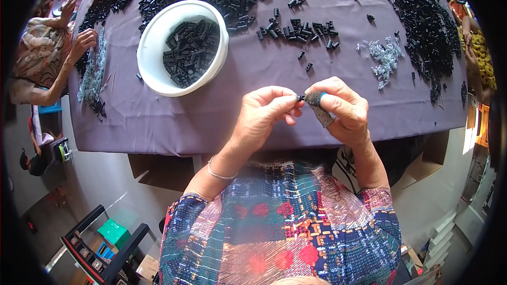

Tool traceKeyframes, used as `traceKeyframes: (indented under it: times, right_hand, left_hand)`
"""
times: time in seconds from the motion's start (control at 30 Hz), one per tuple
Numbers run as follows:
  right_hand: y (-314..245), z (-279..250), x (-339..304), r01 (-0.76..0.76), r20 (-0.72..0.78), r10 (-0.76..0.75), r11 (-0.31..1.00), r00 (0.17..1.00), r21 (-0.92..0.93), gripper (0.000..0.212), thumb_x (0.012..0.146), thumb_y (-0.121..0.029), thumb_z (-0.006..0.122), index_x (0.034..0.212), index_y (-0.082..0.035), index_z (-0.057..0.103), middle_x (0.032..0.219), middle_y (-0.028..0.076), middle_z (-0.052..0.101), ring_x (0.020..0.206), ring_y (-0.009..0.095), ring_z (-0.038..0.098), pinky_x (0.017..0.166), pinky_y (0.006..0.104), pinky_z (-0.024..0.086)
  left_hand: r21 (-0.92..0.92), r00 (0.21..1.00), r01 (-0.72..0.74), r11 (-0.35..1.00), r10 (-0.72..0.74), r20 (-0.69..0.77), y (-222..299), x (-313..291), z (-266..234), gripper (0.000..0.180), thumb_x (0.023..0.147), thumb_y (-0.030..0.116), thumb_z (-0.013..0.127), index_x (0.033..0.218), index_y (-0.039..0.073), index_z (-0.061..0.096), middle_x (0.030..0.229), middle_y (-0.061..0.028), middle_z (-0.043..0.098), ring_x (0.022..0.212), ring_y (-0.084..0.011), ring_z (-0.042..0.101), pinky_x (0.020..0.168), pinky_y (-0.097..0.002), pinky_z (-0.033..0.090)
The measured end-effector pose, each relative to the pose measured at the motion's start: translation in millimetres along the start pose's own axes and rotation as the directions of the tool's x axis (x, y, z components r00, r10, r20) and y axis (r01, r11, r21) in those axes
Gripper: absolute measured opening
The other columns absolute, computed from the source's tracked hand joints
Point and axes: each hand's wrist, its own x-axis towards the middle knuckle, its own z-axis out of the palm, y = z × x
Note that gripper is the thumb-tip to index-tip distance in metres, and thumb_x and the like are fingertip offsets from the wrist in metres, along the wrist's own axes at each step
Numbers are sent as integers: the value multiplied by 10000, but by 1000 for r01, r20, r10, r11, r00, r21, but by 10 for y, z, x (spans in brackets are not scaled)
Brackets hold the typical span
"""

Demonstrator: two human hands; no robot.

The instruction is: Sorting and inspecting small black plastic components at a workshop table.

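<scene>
My left hand [261, 116] is closed in a pinch near the table's front edge, with a small black plastic piece [300, 98] between thumb and fingertips. Right against that piece, the fingertips of my right hand [348, 111] are also pinched together. A grey cloth cover [319, 113] with a blue edge sits at the right hand's fingers and hides whatever they grip. Beyond my hands lies a loose cluster of small black tubular pieces [298, 31]. A heap of small silvery metal pieces [385, 60] rests to the right.
A white bucket [147, 63] with black pieces inside stands left of my hands on the purple-grey tablecloth [211, 121]. Large black heaps [422, 26] spread along the back and right. At the left, another person's hand [84, 42] touches a silvery heap [94, 74]. Another person sits at the right edge.
</scene>
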Motion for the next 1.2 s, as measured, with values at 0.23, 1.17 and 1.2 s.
traceKeyframes:
  times: [0.23, 1.17, 1.2]
  right_hand:
    - [6, -38, -1, 55, 36, -53, 998, 998, -38, 251, 623, 108, 675, 846, 20, 602, 878, 136, 638, 745, 254, 619, 633, 313, 517]
    - [56, 23, -20, 98, 80, -91, 991, 993, -91, 169, 625, 89, 657, 769, 41, 582, 848, 150, 645, 699, 279, 637, 605, 323, 526]
    - [48, 55, -8, 98, 28, -96, 993, 995, -65, 161, 639, 92, 659, 757, 37, 563, 859, 155, 651, 701, 279, 641, 612, 324, 527]
  left_hand:
    - [96, 1000, 11, 995, -9, -28, 4, -7, 27, 140, 874, 95, 619, 941, -26, 641, 829, -93, 659, 705, -131, 612, 616, -239, 502]
    - [8, 993, 111, 994, -111, -45, -82, -11, -9, 139, 890, 140, 621, 918, 5, 637, 823, -55, 653, 696, -105, 593, 613, -224, 478]
    - [9, 993, 110, 994, -109, -45, -92, -3, 1, 139, 890, 140, 621, 918, 5, 637, 823, -55, 653, 696, -105, 593, 613, -224, 478]
